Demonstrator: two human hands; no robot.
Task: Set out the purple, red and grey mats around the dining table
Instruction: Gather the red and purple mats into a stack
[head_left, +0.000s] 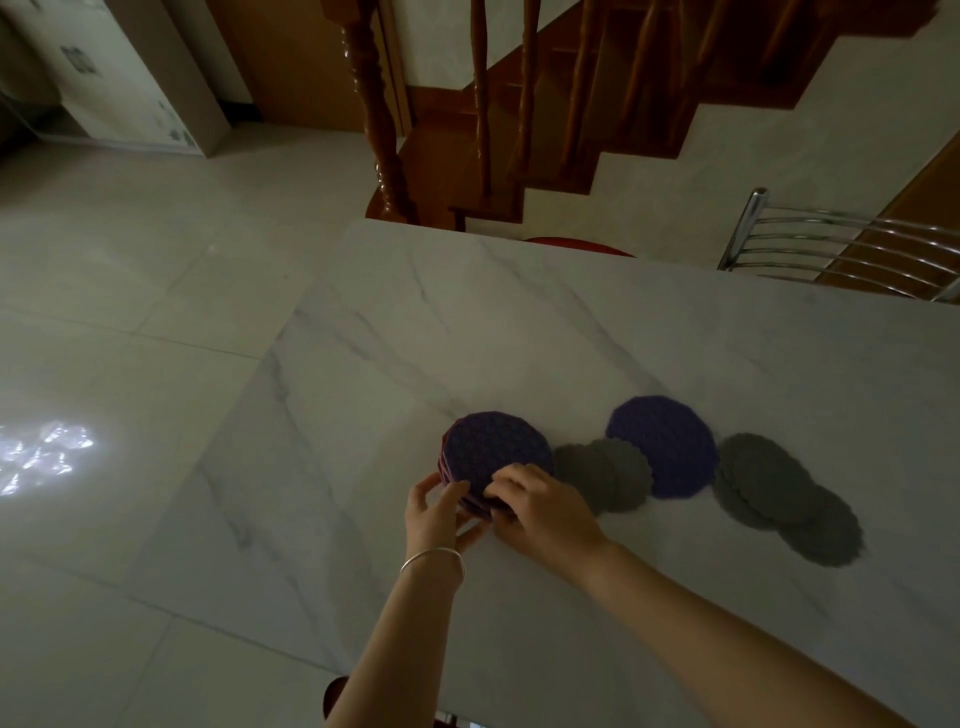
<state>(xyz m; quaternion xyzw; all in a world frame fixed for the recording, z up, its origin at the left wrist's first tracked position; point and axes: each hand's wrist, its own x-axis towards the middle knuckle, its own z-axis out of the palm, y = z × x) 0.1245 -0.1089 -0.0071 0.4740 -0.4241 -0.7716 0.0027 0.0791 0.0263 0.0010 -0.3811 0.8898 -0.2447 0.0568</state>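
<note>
Both hands are working at a stack of round mats (493, 457) sitting near the left end of the marble-patterned dining table (519, 322). The left hand (441, 512), with a silver bangle (432, 558) on its wrist, is cupping the near-left side of the stack, fingers curled against its edge, while the right hand (540, 506) is pinching at the near rim, apparently peeling the top purple mat away from the reddish ones showing beneath it. The two hands are close together, almost meeting at the stack's near edge. Just right of the stack, two small grey mats (605, 475) are lying overlapped, and a loose purple mat (662, 449) is lying beside them, its left edge overlapping them. Further right, a group of larger grey mats (779, 493) is lying fanned out, how many I cannot tell for sure. All of these are bunched along one short stretch of the table rather than spaced at separate seats, so the setting-out is looking barely started: the red mats are not yet out of the stack, and the far side of the table, by the metal-backed chair (841, 244) and a red stool top (576, 247), is showing no mats. What is left, by my reading, is splitting the stack by colour and carrying mats round to each place. A wooden staircase (519, 104) is rising behind the table.
</note>
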